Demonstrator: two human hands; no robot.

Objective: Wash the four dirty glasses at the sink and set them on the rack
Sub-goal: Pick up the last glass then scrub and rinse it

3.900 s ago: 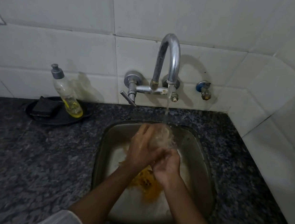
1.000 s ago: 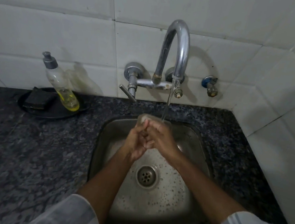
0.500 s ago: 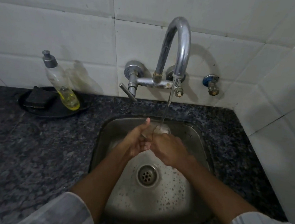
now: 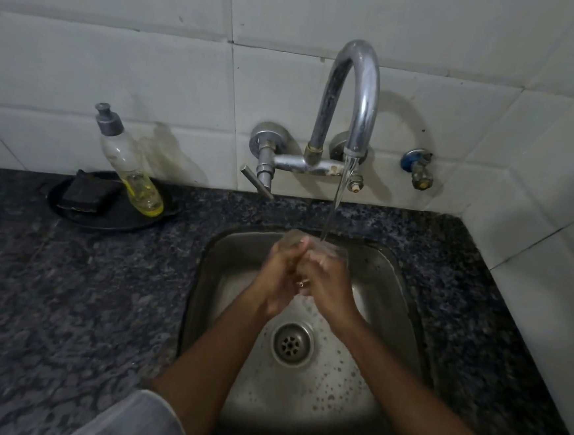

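1. Two white sleeves (image 4: 132, 421) sit at the near edge, bare forearms reaching over the square stainless-steel sink (image 4: 399, 295) set in the dark speckled granite counter (image 4: 66, 303).
2. At the sink's middle lies the round metal drain (image 4: 291, 344), with water droplets around it.
3. Beyond the drain, the left hand (image 4: 279, 275) and right hand (image 4: 330, 282) curl together around a clear drinking glass (image 4: 336, 252), mostly hidden by the fingers.
4. A thin water stream (image 4: 335, 200) falls onto the glass from the curved chrome tap (image 4: 357, 96) behind the sink.
5. Left of the sink, a round black tray (image 4: 83, 218) carries a dark sponge (image 4: 86, 191) and a clear soap bottle with yellow liquid (image 4: 128, 163); no label is readable.
6. Right of the tap, a small blue-handled valve (image 4: 416, 167) juts from the white tiled wall (image 4: 119, 66).
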